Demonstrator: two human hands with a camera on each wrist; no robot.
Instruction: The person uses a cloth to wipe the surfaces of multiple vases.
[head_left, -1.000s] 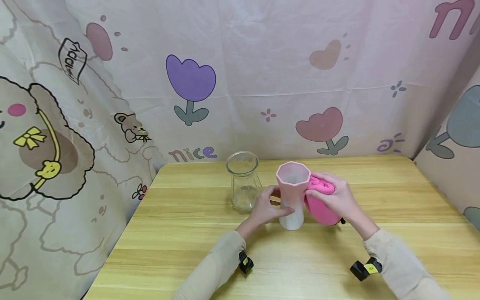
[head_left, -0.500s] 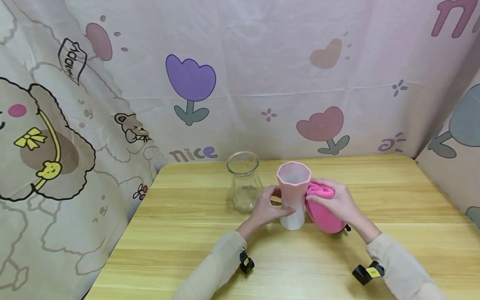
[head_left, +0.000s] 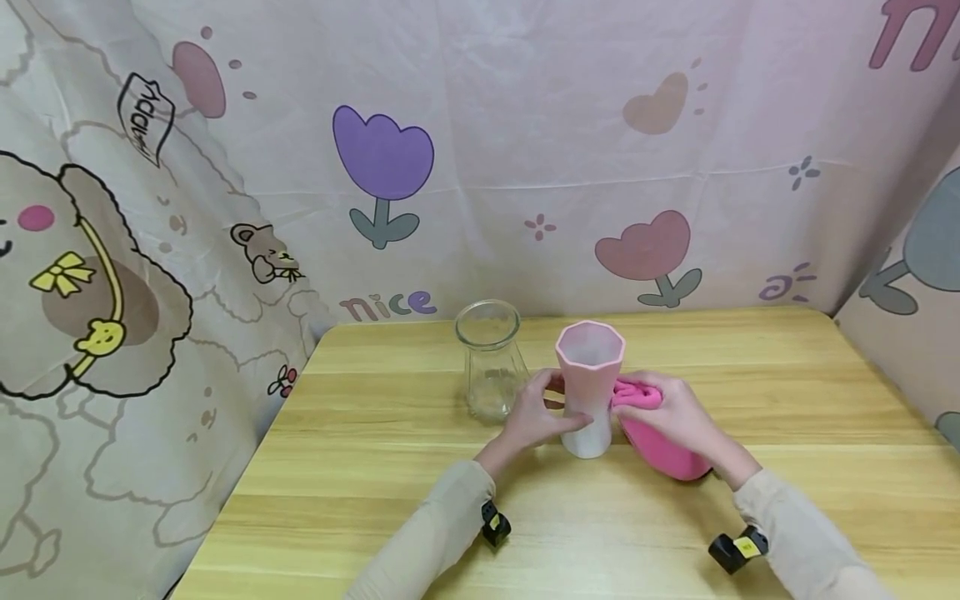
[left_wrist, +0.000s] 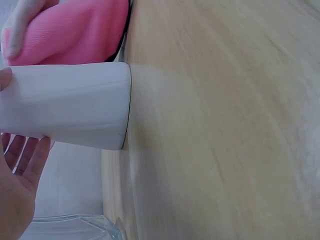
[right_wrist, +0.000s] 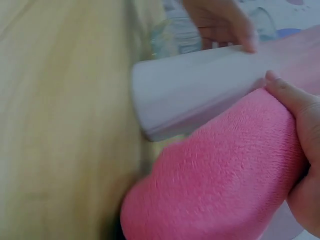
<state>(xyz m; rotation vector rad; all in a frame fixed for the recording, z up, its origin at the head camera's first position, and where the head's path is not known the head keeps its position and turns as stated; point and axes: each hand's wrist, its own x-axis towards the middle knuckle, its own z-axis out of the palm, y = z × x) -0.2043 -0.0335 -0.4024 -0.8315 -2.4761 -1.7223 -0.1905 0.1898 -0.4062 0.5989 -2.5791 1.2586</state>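
Observation:
A vase [head_left: 589, 385], pink at its octagonal rim and white lower down, stands upright on the table. My left hand [head_left: 534, 412] holds it from the left, thumb across the front and fingers behind. In the left wrist view, the vase's white base [left_wrist: 75, 105] meets the wood. My right hand [head_left: 673, 414] grips a bunched pink cloth [head_left: 666, 450] against the vase's right side. Its fuzzy pile and the thumb on its upper edge show in the right wrist view, where the cloth [right_wrist: 215, 170] hangs beside the vase. Fingers behind the cloth are hidden.
A clear glass vase [head_left: 491, 379] with a wide rim stands just left of and behind my left hand. The wooden table [head_left: 360, 500] ends at a printed fabric backdrop [head_left: 480, 167]. A small black camera [head_left: 495, 525] sits on my left wrist.
My right hand has slid the pink cloth down a little along the vase's right side, and its loose lower part has swung right and toward me. My left hand keeps its hold on the vase.

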